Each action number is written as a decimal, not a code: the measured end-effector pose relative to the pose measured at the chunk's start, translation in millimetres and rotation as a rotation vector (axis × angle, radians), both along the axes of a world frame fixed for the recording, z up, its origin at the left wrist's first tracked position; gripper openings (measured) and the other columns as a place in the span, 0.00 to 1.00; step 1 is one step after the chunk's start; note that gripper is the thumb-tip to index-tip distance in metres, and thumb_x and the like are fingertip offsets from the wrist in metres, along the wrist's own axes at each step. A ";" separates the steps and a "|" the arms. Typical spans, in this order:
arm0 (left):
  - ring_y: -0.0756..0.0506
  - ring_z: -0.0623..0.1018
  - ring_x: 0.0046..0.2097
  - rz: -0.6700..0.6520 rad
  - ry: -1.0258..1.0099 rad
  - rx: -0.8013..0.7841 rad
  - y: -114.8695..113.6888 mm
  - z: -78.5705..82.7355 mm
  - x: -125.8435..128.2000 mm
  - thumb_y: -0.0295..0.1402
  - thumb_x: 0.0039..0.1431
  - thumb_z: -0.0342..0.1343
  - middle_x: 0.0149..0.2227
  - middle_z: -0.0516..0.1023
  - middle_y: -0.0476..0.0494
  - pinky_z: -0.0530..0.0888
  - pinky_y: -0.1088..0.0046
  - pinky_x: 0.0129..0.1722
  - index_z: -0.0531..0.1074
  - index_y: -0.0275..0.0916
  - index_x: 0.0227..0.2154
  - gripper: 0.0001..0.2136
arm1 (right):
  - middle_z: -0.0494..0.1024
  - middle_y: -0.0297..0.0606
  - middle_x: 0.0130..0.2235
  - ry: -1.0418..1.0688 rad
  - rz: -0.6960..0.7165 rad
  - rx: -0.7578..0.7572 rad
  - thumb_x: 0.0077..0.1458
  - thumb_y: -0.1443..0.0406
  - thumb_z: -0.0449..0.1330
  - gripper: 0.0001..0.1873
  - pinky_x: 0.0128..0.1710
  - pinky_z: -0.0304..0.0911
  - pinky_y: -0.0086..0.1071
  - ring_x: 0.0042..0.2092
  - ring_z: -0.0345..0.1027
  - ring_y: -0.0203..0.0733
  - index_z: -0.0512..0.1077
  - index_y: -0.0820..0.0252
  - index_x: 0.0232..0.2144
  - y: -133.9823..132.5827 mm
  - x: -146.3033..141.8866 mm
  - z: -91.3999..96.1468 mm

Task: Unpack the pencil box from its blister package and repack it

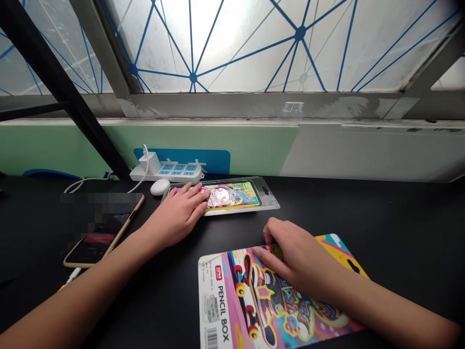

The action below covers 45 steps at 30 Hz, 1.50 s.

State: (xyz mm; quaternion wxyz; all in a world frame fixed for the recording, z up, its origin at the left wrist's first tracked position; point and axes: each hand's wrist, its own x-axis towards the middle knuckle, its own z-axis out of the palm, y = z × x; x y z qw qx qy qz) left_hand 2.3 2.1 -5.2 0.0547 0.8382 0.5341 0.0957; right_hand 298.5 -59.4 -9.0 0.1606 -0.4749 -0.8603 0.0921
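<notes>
In the head view we saw the left hand (181, 213) laid flat with its fingers a little apart, resting on the left part of a printed pencil box (236, 194) and gripping nothing that we could see. The pencil box sat in a clear plastic tray (269, 196) on the far side of the black desk (407, 242). Nearer and to the right, the right hand (290, 247) was bent at the far edge of a printed card marked "PENCIL BOX" (261, 300), its thumb on the card; its fingertips were hidden, so we could not tell whether they pinched the edge.

We judged the card the likeliest casualty: the right forearm (392, 300) crossed over it, and a lift at the far edge alone, with weight elsewhere on the sheet, could crease it. Its near edge ran out of sight, so we could not rule out an overhang.

A sideways push by the left hand might slide the tray, whose thin walls looked easy to dent, into the white rounded case (160, 187) just beside its left end. If the tray were tipped, the pencil box might slip out.

On the left, a smartphone (101, 235) lay close beside the left forearm (119, 271), with a white cable (74, 276) plugged into its near end; a careless sweep could snag that cable.
</notes>
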 end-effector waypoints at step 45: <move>0.38 0.78 0.52 -0.391 -0.297 0.027 -18.3 9.8 10.5 0.38 0.70 0.54 0.53 0.83 0.41 0.74 0.57 0.53 0.79 0.41 0.51 0.13 | 0.70 0.31 0.23 0.076 -0.304 -0.527 0.50 0.35 0.62 0.30 0.25 0.52 0.32 0.26 0.59 0.38 0.71 0.55 0.23 75.2 104.3 27.3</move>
